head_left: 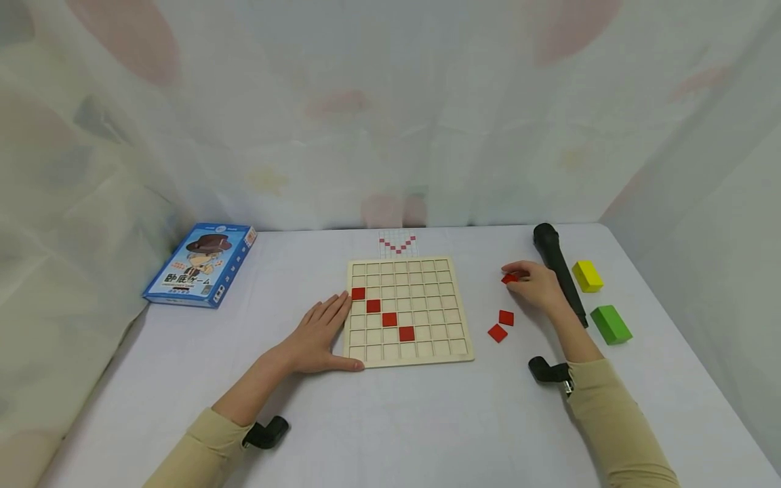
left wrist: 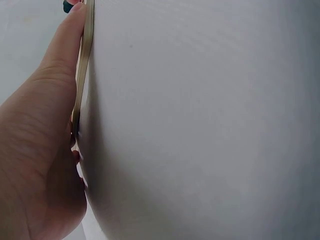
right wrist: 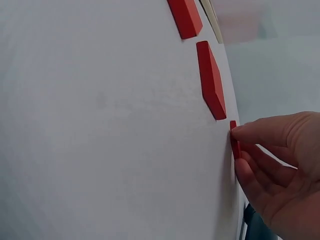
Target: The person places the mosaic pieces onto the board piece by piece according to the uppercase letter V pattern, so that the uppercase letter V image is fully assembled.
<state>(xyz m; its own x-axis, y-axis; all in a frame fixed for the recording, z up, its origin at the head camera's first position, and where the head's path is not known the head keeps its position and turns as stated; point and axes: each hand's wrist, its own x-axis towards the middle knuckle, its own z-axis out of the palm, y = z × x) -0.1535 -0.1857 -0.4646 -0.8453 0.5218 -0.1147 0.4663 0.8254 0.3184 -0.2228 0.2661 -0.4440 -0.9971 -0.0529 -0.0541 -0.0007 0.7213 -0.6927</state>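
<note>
My left hand (head_left: 314, 341) lies with straight fingers against the left edge of a pale wooden grid board (head_left: 427, 298), thumb at its lower left corner. Several red square tiles sit in the board's cells, stepping diagonally down to the right from the upper left tile (head_left: 358, 293) to the lowest (head_left: 406, 333). To the right of the board, my right hand (head_left: 539, 288) pinches a red tile (right wrist: 235, 142) between thumb and fingers, close to the table. Two loose red tiles, one (head_left: 506, 318) and another (head_left: 497, 333), lie on the cloth nearer me.
Behind the board lies a pattern card (head_left: 398, 243) with red squares in a V. A black microphone (head_left: 558, 271) lies just beyond my right hand, near a yellow block (head_left: 588, 276) and a green block (head_left: 611, 324). A blue game box (head_left: 201, 264) is at far left.
</note>
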